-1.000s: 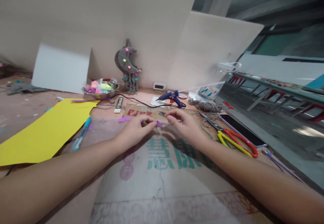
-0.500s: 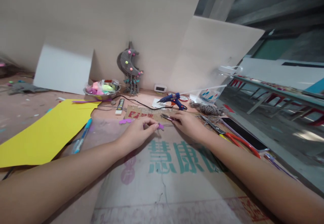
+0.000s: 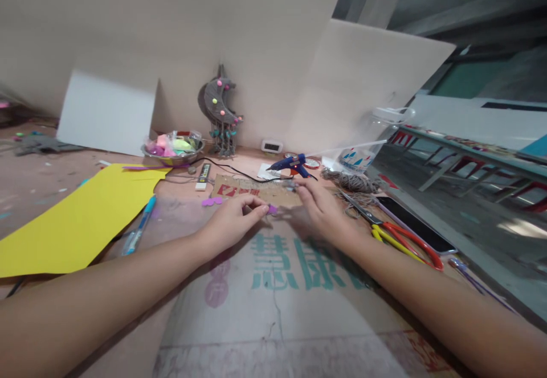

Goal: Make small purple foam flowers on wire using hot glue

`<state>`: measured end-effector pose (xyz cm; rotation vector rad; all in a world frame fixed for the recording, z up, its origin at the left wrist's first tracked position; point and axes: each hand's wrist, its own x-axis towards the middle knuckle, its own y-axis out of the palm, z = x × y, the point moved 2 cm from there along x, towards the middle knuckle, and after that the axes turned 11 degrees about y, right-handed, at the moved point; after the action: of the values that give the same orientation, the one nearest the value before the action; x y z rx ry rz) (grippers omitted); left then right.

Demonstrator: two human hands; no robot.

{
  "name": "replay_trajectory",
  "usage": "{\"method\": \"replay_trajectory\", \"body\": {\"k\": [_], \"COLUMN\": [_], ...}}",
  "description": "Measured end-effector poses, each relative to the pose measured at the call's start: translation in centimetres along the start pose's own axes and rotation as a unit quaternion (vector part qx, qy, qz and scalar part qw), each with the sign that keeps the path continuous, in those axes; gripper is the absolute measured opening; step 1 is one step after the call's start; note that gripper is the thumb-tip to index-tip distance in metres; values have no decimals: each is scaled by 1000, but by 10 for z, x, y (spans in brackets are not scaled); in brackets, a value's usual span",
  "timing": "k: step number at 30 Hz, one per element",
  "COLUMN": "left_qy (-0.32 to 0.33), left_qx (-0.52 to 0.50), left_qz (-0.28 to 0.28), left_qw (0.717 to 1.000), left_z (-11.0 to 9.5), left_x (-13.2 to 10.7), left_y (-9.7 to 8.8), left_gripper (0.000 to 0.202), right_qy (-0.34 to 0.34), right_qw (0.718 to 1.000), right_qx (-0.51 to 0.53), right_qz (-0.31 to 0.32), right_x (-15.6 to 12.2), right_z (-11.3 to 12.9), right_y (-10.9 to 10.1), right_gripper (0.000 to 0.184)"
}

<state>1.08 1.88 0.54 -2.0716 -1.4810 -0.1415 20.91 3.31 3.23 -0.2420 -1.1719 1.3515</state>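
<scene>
The left hand (image 3: 237,218) pinches a small flat purple piece (image 3: 272,209) over a pale, green-lettered sheet (image 3: 273,315); the right hand (image 3: 322,210) is near a blue plastic glue gun (image 3: 284,164), its grip too blurred to tell; a purple scalloped strip (image 3: 212,201) lies near the left wrist.

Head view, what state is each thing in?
Left hand: pinching purple piece
Right hand: fingers bent, grip blurred
Glue gun: resting, small red light showing
Large scissors: blades look shut
Phone: screen dark
Yarn: bundled, strands loose
Bowl: filled
Yellow sheet: lying flat
</scene>
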Motion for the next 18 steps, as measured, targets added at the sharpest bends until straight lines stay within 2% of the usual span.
{"method": "replay_trajectory", "body": {"k": [4,10,18], "left_qy": [10,9,7], "left_qx": [13,6,13], "left_qz": [2,2,3], "left_qw": [1000,1000,1000], "left_z": [-1,-1,-1], "left_x": [0,0,0], "left_y": [-1,0,0], "left_gripper": [25,24,23], "right_qy": [-55,-74,-96], "right_qw": [996,992,987], "right_qx": [-22,-87,-120], "right_qz": [62,47,51], "right_x": [-13,-14,-15], "right_z": [11,1,4], "right_y": [9,7,9], "right_gripper": [25,28,30]}}
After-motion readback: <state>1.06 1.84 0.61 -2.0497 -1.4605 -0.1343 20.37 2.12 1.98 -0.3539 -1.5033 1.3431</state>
